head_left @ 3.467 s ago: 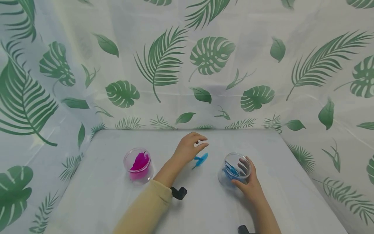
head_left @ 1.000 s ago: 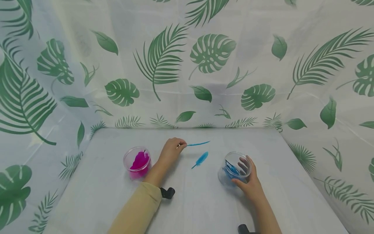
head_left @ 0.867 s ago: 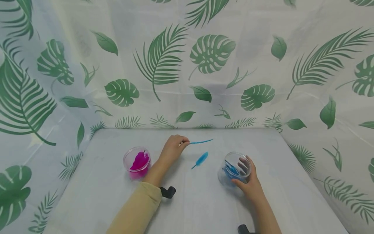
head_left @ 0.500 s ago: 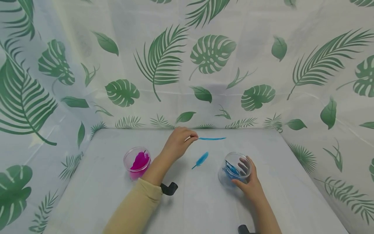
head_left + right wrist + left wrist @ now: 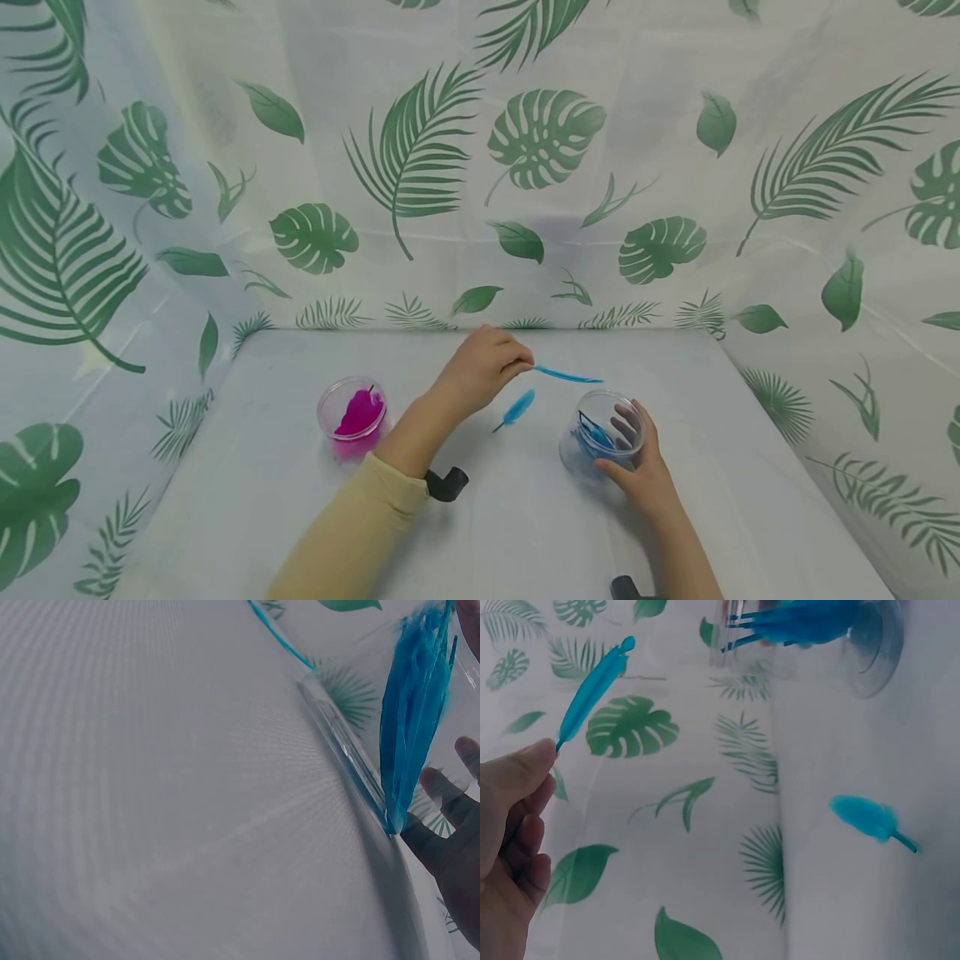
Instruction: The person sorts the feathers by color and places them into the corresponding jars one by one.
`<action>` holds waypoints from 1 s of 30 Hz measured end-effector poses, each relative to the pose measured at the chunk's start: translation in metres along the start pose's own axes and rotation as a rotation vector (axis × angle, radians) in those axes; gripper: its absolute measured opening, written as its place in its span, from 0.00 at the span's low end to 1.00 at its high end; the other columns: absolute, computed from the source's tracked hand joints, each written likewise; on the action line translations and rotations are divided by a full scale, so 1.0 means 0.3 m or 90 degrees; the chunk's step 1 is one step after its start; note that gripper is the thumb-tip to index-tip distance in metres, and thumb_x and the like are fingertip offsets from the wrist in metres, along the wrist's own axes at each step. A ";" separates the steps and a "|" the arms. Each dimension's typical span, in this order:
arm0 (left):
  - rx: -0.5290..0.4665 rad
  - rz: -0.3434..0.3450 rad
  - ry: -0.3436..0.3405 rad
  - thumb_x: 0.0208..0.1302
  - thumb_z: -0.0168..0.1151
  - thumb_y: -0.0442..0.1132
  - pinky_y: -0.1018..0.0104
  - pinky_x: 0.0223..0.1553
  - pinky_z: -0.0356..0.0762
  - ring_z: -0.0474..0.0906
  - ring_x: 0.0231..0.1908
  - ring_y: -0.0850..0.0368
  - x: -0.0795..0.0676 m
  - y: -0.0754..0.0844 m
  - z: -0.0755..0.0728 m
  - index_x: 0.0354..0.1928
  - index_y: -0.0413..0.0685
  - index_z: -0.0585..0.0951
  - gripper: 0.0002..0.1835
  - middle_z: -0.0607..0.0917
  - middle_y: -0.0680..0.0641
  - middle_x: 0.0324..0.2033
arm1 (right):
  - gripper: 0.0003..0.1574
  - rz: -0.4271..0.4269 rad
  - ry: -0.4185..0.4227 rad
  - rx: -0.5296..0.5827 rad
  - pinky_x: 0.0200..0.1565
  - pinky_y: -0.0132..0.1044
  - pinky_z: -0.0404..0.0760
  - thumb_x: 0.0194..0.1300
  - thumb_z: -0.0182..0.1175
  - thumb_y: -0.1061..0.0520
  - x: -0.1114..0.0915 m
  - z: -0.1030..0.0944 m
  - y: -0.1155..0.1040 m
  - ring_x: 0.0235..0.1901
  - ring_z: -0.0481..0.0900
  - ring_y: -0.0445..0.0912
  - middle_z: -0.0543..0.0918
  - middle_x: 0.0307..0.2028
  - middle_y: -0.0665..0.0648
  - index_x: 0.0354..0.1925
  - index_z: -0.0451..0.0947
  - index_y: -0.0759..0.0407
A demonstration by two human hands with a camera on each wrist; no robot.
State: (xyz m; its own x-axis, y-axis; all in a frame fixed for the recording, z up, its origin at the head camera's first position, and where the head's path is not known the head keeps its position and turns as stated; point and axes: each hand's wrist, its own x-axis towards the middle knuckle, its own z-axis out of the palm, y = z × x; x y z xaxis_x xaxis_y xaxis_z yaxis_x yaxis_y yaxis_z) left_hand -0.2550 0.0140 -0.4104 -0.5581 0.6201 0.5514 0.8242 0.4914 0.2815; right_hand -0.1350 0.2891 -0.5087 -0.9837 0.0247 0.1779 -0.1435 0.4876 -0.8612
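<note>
My left hand (image 5: 480, 371) pinches a slim blue feather (image 5: 568, 375) by one end, between thumb and fingers. It is raised over the table, and its far tip points right, close behind the rim of a clear jar (image 5: 573, 468). Blue feathers (image 5: 412, 720) stand bunched inside that jar. With thumb and fingers spread round its right side, my right hand (image 5: 647, 475) holds the jar on the table. Another blue feather (image 5: 517, 408) lies flat between the hands; the left wrist view also shows this loose feather (image 5: 866, 817).
A second clear jar (image 5: 322, 421) with magenta feathers (image 5: 360, 414) stands to the left, beside my left forearm. The white table (image 5: 487, 533) ends at the back against a leaf-printed curtain (image 5: 442, 283). A black device (image 5: 447, 485) sits at my left wrist.
At first my left hand hovered over the blue feathers. It then picked one up and has carried it rightward, the tip nearing the blue feathers' jar. My right hand stays put.
</note>
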 end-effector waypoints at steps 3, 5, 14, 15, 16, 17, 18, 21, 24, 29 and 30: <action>0.015 0.031 -0.018 0.67 0.64 0.42 0.64 0.50 0.74 0.81 0.41 0.60 0.010 0.019 0.007 0.41 0.52 0.87 0.06 0.86 0.55 0.37 | 0.71 0.001 0.000 0.004 0.66 0.69 0.58 0.55 0.72 0.65 0.000 0.001 0.005 0.71 0.58 0.67 0.56 0.75 0.66 0.79 0.34 0.44; 0.026 0.041 -0.039 0.67 0.63 0.42 0.65 0.50 0.74 0.81 0.41 0.61 0.018 0.030 0.012 0.41 0.53 0.87 0.06 0.86 0.55 0.37 | 0.72 0.002 0.001 0.006 0.67 0.68 0.58 0.55 0.72 0.64 0.004 0.002 0.028 0.71 0.58 0.66 0.56 0.75 0.65 0.78 0.34 0.41; 0.099 0.058 -0.137 0.68 0.62 0.47 0.73 0.47 0.73 0.77 0.41 0.63 0.059 0.078 0.070 0.43 0.60 0.87 0.07 0.84 0.59 0.37 | 0.74 -0.007 0.008 -0.014 0.72 0.42 0.64 0.53 0.75 0.61 0.024 0.008 0.142 0.71 0.61 0.61 0.57 0.76 0.58 0.78 0.33 0.35; 0.109 0.058 -0.153 0.69 0.61 0.47 0.73 0.48 0.73 0.77 0.42 0.63 0.066 0.087 0.076 0.44 0.61 0.87 0.08 0.84 0.60 0.38 | 0.74 -0.012 0.011 -0.013 0.72 0.44 0.64 0.53 0.75 0.61 0.023 0.006 0.141 0.71 0.61 0.61 0.57 0.75 0.59 0.78 0.33 0.36; 0.119 0.055 -0.171 0.69 0.60 0.48 0.74 0.48 0.73 0.76 0.42 0.63 0.073 0.096 0.083 0.44 0.62 0.86 0.08 0.84 0.61 0.38 | 0.74 -0.013 0.012 -0.013 0.72 0.46 0.64 0.53 0.75 0.61 0.022 0.006 0.138 0.71 0.61 0.61 0.57 0.75 0.59 0.78 0.34 0.36; 0.129 0.055 -0.187 0.69 0.60 0.49 0.74 0.49 0.73 0.76 0.43 0.64 0.079 0.106 0.089 0.45 0.63 0.86 0.09 0.84 0.61 0.39 | 0.74 -0.013 0.013 -0.013 0.71 0.53 0.63 0.53 0.75 0.62 0.021 0.005 0.136 0.71 0.61 0.61 0.58 0.75 0.59 0.78 0.34 0.36; 0.135 0.059 -0.201 0.70 0.59 0.49 0.74 0.50 0.73 0.76 0.43 0.64 0.085 0.116 0.095 0.46 0.63 0.86 0.09 0.84 0.61 0.40 | 0.74 -0.015 0.014 -0.013 0.68 0.58 0.62 0.53 0.75 0.62 0.021 0.005 0.135 0.71 0.61 0.62 0.57 0.75 0.59 0.78 0.33 0.36; 0.147 0.061 -0.233 0.70 0.59 0.50 0.73 0.52 0.74 0.76 0.45 0.64 0.097 0.140 0.112 0.47 0.64 0.86 0.10 0.84 0.62 0.42 | 0.74 -0.018 0.013 -0.018 0.72 0.41 0.64 0.53 0.74 0.61 0.021 0.006 0.136 0.71 0.62 0.62 0.58 0.75 0.60 0.78 0.33 0.36; 0.154 0.061 -0.261 0.71 0.58 0.50 0.72 0.54 0.74 0.77 0.46 0.64 0.102 0.157 0.134 0.48 0.64 0.86 0.10 0.84 0.62 0.43 | 0.74 -0.022 0.012 -0.026 0.65 0.17 0.61 0.54 0.74 0.61 0.023 0.007 0.144 0.70 0.63 0.61 0.58 0.75 0.60 0.78 0.33 0.36; 0.157 0.061 -0.286 0.71 0.57 0.51 0.73 0.55 0.73 0.76 0.47 0.64 0.104 0.170 0.177 0.48 0.64 0.85 0.11 0.85 0.62 0.43 | 0.73 -0.009 0.014 -0.041 0.71 0.46 0.64 0.55 0.74 0.58 0.026 0.007 0.150 0.71 0.62 0.61 0.58 0.75 0.59 0.78 0.33 0.34; 0.159 0.061 -0.289 0.71 0.57 0.51 0.73 0.55 0.73 0.76 0.47 0.64 0.104 0.172 0.183 0.48 0.64 0.85 0.11 0.85 0.62 0.43 | 0.73 -0.004 0.011 -0.043 0.69 0.53 0.63 0.55 0.74 0.58 0.026 0.006 0.149 0.71 0.61 0.61 0.57 0.76 0.59 0.78 0.33 0.34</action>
State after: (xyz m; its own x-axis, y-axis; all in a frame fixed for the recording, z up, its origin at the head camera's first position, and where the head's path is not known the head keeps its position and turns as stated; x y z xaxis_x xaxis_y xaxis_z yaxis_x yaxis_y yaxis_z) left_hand -0.2351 0.0925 -0.4218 -0.5122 0.8448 0.1547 0.8565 0.5157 0.0199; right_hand -0.1493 0.3095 -0.5468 -0.9807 0.0369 0.1918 -0.1410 0.5453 -0.8263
